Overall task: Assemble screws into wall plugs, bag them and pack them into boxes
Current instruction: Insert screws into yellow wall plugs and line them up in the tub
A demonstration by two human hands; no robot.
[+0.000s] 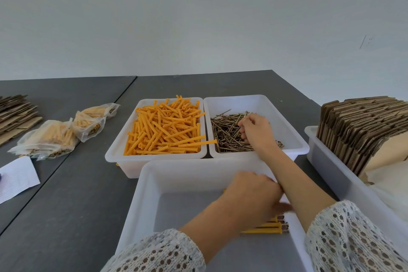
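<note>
I see orange wall plugs (164,130) heaped in far-left white tub, brown screws (227,134) piled in far-right tub, assembled plugs (265,226) lying flat in near tub, filled bags (57,137) left.

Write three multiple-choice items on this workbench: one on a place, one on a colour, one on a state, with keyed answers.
1. Where is the right hand?
A. In the tray of screws
B. On the flattened cartons
C. On the sheet of paper

2. What colour are the loose wall plugs?
A. Grey
B. Orange
C. Green

3. What state are the filled bags in?
A. Packed in boxes
B. Lying on the table
C. Held in the left hand

Answers: 1 A, its fingers reach into the screw pile. 2 B, the tray left of the screws is full of orange plugs. 3 B, they lie loose left of the trays, while the left hand is down in the near tray.
</note>
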